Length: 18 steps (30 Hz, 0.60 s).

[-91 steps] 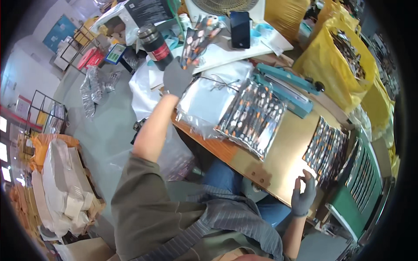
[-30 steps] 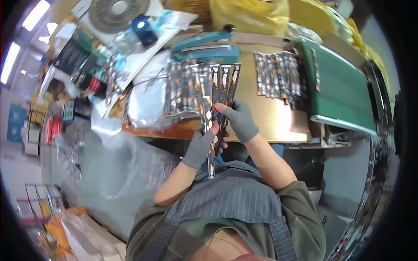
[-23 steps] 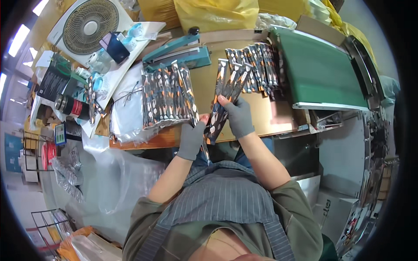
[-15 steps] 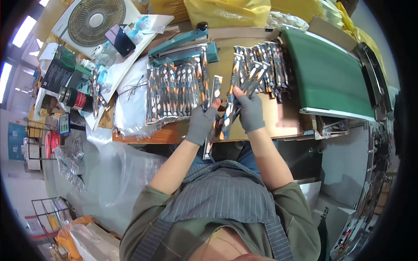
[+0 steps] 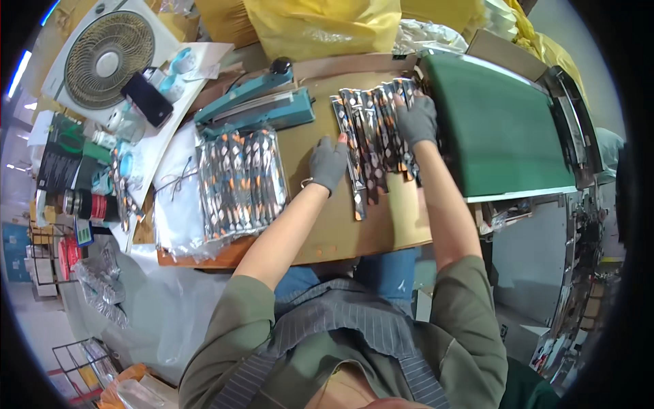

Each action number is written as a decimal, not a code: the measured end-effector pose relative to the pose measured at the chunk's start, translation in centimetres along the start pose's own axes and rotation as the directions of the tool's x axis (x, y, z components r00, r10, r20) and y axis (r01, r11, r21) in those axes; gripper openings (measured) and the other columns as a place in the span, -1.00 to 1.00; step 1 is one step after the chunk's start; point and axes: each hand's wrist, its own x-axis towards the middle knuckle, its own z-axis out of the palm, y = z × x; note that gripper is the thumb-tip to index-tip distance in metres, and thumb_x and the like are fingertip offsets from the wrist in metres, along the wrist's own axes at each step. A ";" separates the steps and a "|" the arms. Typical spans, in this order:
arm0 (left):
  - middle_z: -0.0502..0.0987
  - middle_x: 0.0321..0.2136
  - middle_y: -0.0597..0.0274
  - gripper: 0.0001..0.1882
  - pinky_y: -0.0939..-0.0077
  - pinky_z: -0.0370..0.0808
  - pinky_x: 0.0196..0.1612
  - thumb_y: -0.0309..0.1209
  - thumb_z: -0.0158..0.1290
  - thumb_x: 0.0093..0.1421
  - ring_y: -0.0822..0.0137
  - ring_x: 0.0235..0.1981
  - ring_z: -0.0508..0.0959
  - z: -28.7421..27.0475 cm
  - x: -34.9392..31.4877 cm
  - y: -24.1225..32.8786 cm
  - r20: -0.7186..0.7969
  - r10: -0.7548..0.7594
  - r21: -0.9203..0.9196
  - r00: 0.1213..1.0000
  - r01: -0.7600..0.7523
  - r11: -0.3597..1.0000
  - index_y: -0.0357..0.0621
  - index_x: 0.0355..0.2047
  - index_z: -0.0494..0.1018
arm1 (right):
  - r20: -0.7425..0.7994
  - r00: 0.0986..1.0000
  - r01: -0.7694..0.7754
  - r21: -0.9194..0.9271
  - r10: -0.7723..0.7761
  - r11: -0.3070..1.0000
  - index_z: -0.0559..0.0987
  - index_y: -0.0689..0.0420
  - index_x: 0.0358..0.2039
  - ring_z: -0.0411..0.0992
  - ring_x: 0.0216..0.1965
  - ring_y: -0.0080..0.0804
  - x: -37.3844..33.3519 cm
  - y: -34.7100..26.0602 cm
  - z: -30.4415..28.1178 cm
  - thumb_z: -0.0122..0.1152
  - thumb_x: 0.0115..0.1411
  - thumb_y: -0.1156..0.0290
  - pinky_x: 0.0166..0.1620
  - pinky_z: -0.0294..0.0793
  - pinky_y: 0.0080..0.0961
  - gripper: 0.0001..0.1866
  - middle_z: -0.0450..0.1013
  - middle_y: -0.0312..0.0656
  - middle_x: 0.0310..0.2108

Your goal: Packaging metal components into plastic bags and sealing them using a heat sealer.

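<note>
A loose row of slim dark packets with white and orange shapes lies on the brown board in front of me. My right hand, in a grey glove with bare fingertips, is over the right end of this row. Its thumb and fingers close around the far ends of some packets; how many is hidden. Just left of the row is my left hand, gloved the same way, thumb raised and fingers apart with nothing in them. Farther left, a clear bag holds more of these packets side by side.
Behind the bag stands a teal hand sealer with a black knob. A green conveyor belt borders the board on the right. At left are a fan, a phone and a dark bottle. Yellow bags line the back.
The packets held between my hands are down on the board. My right hand has moved away and right over the row; my left hand is now empty. The view has shifted.
</note>
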 end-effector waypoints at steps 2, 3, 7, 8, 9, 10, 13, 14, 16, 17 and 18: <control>0.45 -0.17 -0.30 -0.26 0.12 0.38 -0.14 0.18 -0.12 0.13 -0.24 -0.19 0.45 0.8 0.6 1.6 -0.038 -0.100 0.068 0.994 0.102 0.992 -0.38 -0.11 0.37 | 0.391 0.861 -0.352 -0.009 0.327 0.936 0.13 0.40 0.16 0.26 0.06 0.20 2.6 4.7 -0.5 -0.10 0.09 -0.27 0.13 0.21 -0.18 -0.04 0.25 0.34 0.04; 0.50 -0.36 -0.23 -0.25 0.16 0.38 -0.17 0.22 -0.07 0.07 -0.12 -0.28 0.50 2.3 1.6 0.2 -0.176 -0.083 -0.002 0.981 0.084 0.996 -0.40 -0.27 0.42 | 0.382 0.852 -0.393 0.019 0.357 0.919 0.13 0.42 0.16 0.24 0.08 0.18 2.7 4.5 0.2 -0.11 0.05 -0.32 0.13 0.21 -0.18 0.00 0.23 0.35 0.05; 0.53 -0.43 0.14 -0.41 0.64 0.36 -0.33 0.12 0.06 0.08 0.47 -0.44 0.43 2.2 6.0 0.7 0.453 -0.221 -0.487 0.864 0.448 0.750 -0.27 -0.30 0.50 | 0.489 0.845 -0.237 -0.019 0.216 0.971 0.41 0.39 -0.15 0.38 -0.05 0.11 1.1 -2.1 -1.0 0.11 -0.20 -0.41 0.02 0.33 -0.22 0.00 0.41 0.29 -0.16; 0.54 -0.42 0.18 -0.44 0.60 0.40 -0.36 0.07 0.16 0.01 0.43 -0.45 0.48 2.9 6.4 1.1 0.517 -0.283 -0.644 0.808 0.585 0.492 -0.26 -0.31 0.50 | 0.630 0.766 -0.271 0.135 0.128 0.953 0.43 0.36 -0.15 0.40 -0.08 0.09 -0.2 -4.2 -1.6 0.19 -0.25 -0.37 -0.03 0.36 -0.25 -0.03 0.43 0.25 -0.19; 0.54 -0.38 0.16 -0.41 0.56 0.42 -0.32 0.07 0.19 -0.02 0.41 -0.40 0.50 2.8 5.9 2.8 0.564 -0.298 -0.619 0.770 0.633 0.465 -0.28 -0.27 0.49 | 0.613 0.785 -0.334 0.301 0.087 0.893 0.45 0.33 -0.15 0.44 -0.11 0.01 -1.9 -2.6 1.4 0.24 -0.21 -0.28 -0.08 0.38 -0.27 -0.11 0.46 0.16 -0.21; 0.55 -0.35 0.14 -0.37 0.52 0.45 -0.28 0.07 0.21 -0.05 0.39 -0.35 0.53 1.4 5.2 3.5 0.587 -0.326 -0.605 0.741 0.669 0.432 -0.30 -0.24 0.49 | 0.734 0.679 -0.532 0.494 -0.001 0.688 0.45 0.34 -0.14 0.48 -0.18 -0.20 -2.6 -4.0 1.7 0.29 -0.11 -0.14 -0.14 0.42 -0.37 -0.23 0.49 0.02 -0.25; 0.55 -0.30 0.09 -0.27 0.48 0.49 -0.27 0.01 0.32 -0.17 0.31 -0.35 0.56 -1.6 3.5 3.3 0.488 -0.307 -0.607 0.817 0.570 0.554 -0.39 -0.16 0.45 | 0.820 0.541 -0.823 0.562 -0.189 0.083 0.47 0.28 -0.15 0.44 -0.32 -0.54 -4.3 -4.4 0.4 0.20 0.12 0.18 -0.20 0.43 -0.57 -0.57 0.48 -0.21 -0.32; 0.55 -0.28 0.10 -0.28 0.48 0.48 -0.24 -0.02 0.33 -0.17 0.33 -0.31 0.55 -2.3 2.9 3.5 0.461 -0.285 -0.604 0.840 0.533 0.593 -0.37 -0.15 0.45 | 0.805 0.558 -0.817 0.575 -0.203 0.034 0.45 0.27 -0.13 0.42 -0.30 -0.55 -4.9 -5.1 0.0 0.19 0.13 0.21 -0.18 0.42 -0.56 -0.58 0.46 -0.21 -0.29; 0.52 -0.20 0.19 -0.34 0.50 0.44 -0.11 -0.28 0.36 -0.16 0.40 -0.20 0.50 -5.3 1.5 4.9 0.322 0.035 -0.737 0.946 0.227 0.637 -0.26 -0.04 0.39 | 0.616 0.755 -0.633 0.774 -0.225 -0.004 0.22 0.21 0.09 0.36 -0.11 -0.48 -5.8 -7.2 -2.6 0.28 0.03 0.26 -0.05 0.37 -0.52 -0.33 0.35 -0.17 -0.06; 0.49 -0.16 0.21 -0.27 0.51 0.42 -0.08 -0.36 0.37 -0.19 0.41 -0.17 0.47 -6.8 0.6 5.6 0.264 0.133 -0.776 0.955 0.129 0.618 -0.24 0.01 0.32 | 0.501 0.813 -0.537 0.842 -0.299 -0.049 0.17 0.21 0.13 0.35 -0.09 -0.45 -5.7 -8.6 -4.8 0.31 -0.02 0.27 -0.02 0.35 -0.49 -0.24 0.34 -0.16 -0.04; 0.46 -0.13 0.23 -0.19 0.51 0.40 -0.04 -0.44 0.38 -0.23 0.41 -0.13 0.44 -7.9 -0.4 6.4 0.211 0.233 -0.810 0.949 0.037 0.586 -0.23 0.07 0.25 | 0.375 0.857 -0.433 0.896 -0.354 -0.098 0.11 0.21 0.17 0.35 -0.06 -0.41 -5.8 -9.5 -6.8 0.34 -0.07 0.28 0.02 0.33 -0.47 -0.16 0.32 -0.16 -0.03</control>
